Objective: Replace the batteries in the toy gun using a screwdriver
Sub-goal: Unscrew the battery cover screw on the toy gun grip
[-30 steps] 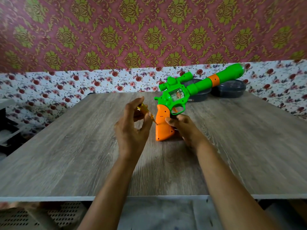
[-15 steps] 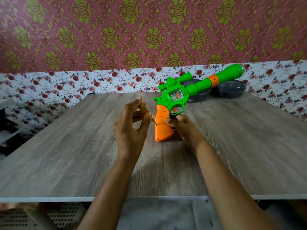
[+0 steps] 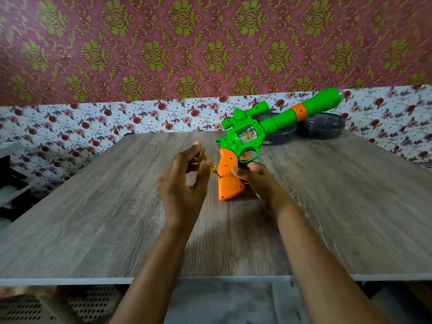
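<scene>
A green toy gun (image 3: 250, 134) with an orange grip stands on its grip's butt on the wooden table (image 3: 93, 218), its barrel pointing up and to the right. My right hand (image 3: 259, 181) grips the orange handle from the right and steadies it. My left hand (image 3: 184, 183) pinches a small yellow-handled screwdriver (image 3: 211, 167), whose tip touches the left side of the orange grip.
Two dark round lidded containers (image 3: 320, 125) sit at the table's far right edge, behind the gun's barrel. A floral-papered wall runs close behind the table. A dark shelf unit (image 3: 11, 183) stands to the left, off the table.
My left hand's fingers have shifted slightly on the screwdriver, whose tip stays at the grip. The gun and my right hand have barely moved.
</scene>
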The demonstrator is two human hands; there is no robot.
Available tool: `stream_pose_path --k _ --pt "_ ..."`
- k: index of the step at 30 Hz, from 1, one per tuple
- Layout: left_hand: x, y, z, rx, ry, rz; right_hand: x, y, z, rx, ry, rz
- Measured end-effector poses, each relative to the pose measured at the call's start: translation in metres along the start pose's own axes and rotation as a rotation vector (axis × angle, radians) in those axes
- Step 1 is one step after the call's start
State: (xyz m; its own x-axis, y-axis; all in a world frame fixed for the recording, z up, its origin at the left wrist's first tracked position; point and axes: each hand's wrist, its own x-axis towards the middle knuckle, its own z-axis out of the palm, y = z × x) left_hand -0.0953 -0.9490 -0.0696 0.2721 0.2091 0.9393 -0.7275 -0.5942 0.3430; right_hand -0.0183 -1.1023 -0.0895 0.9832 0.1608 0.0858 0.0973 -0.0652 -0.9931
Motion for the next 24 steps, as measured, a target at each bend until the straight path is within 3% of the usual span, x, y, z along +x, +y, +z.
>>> stream_pose_path --k 24 --pt "0.0019 0.0039 -0.0009 0.062 -0.044 0.05 -0.0008 -0.0027 0.0 0.011 -0.02 0.028"
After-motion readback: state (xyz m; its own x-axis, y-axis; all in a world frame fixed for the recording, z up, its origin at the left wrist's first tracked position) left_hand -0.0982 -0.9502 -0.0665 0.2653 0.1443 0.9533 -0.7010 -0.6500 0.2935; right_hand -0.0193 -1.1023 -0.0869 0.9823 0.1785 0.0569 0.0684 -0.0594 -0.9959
